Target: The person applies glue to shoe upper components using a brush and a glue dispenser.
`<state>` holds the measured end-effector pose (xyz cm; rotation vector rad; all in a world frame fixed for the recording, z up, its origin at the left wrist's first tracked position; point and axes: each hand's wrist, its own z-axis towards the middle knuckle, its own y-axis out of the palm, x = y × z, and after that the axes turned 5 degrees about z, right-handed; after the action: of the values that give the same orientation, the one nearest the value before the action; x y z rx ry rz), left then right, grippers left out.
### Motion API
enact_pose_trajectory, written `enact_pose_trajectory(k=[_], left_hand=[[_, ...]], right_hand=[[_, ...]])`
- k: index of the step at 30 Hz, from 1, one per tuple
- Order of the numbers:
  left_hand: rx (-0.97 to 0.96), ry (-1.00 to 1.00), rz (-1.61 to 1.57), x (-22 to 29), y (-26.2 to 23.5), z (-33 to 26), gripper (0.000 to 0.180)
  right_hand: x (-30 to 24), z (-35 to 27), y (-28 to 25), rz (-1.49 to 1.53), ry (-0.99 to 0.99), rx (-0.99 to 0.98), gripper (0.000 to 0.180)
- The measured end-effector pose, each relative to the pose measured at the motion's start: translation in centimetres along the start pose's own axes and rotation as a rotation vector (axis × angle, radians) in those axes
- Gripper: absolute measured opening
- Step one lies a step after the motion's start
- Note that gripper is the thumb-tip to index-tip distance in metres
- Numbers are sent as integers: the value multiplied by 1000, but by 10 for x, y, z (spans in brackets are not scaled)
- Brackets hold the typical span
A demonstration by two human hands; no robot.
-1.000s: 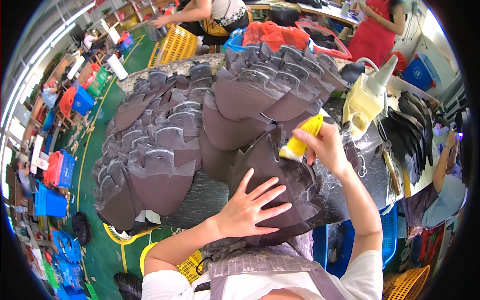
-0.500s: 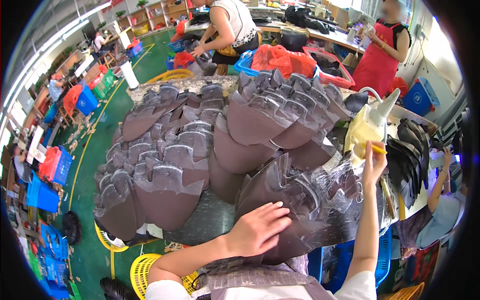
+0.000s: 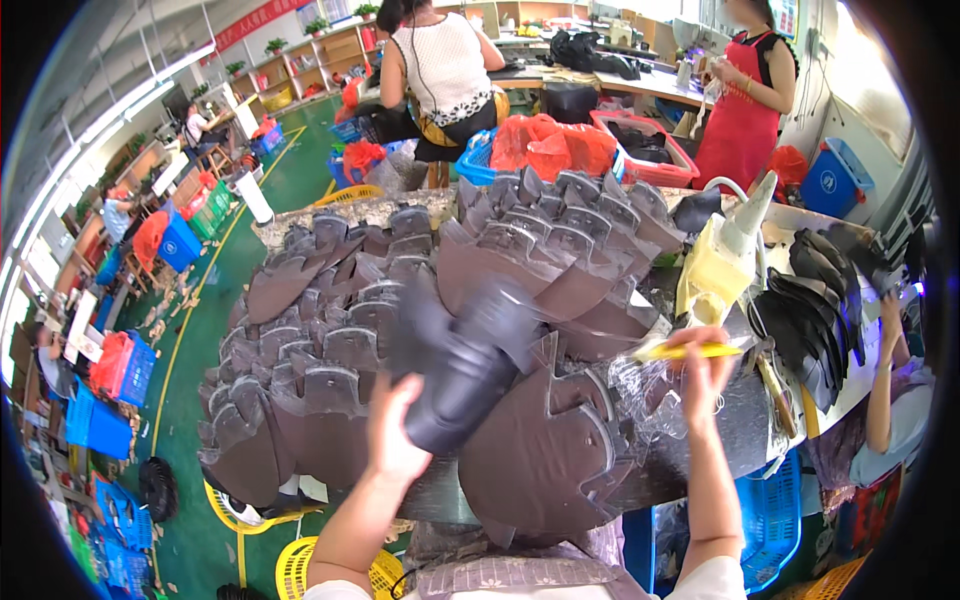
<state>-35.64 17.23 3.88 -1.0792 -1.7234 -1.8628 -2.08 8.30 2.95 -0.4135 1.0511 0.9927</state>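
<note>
My left hand (image 3: 393,435) grips a black curved leather-like piece (image 3: 465,385), smeared by motion and held above the table; its fingers are mostly behind it. My right hand (image 3: 703,372) is closed on a slim yellow brush (image 3: 705,350), its tip pointing left. Beneath that hand lies crumpled clear film (image 3: 650,395). A large brown shoe-upper piece (image 3: 535,455) rests flat by the near edge, between my forearms. Overlapping rows of similar brown pieces (image 3: 325,395) cover the left and middle of the table. Just beyond my right hand stands a cream pot (image 3: 715,265) with a cone-shaped top.
Black curved pieces (image 3: 805,315) are stacked on the right, near a wooden-handled tool (image 3: 777,395). A blue basket (image 3: 770,520) and a yellow basket (image 3: 297,565) sit below the near edge. One person (image 3: 445,70) and another in a red apron (image 3: 740,110) are beyond the table; a co-worker's arm (image 3: 885,380) shows at right.
My left hand has left the near brown piece and now holds a black piece up to the left. My right hand has drawn the yellow brush back from the cream pot, leftward.
</note>
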Motion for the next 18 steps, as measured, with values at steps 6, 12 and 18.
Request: enact_pose_trajectory(k=[6, 12, 18], left_hand=[[-212, 1059, 1544, 17, 24, 75, 40], [-499, 822, 1524, -8, 23, 54, 62], [-1088, 592, 1711, -27, 8, -38, 66]], right_hand=[[14, 55, -55, -968, -135, 269, 22], [30, 64, -99, -864, -19, 268, 25], [-13, 2, -42, 104, 274, -28, 23]])
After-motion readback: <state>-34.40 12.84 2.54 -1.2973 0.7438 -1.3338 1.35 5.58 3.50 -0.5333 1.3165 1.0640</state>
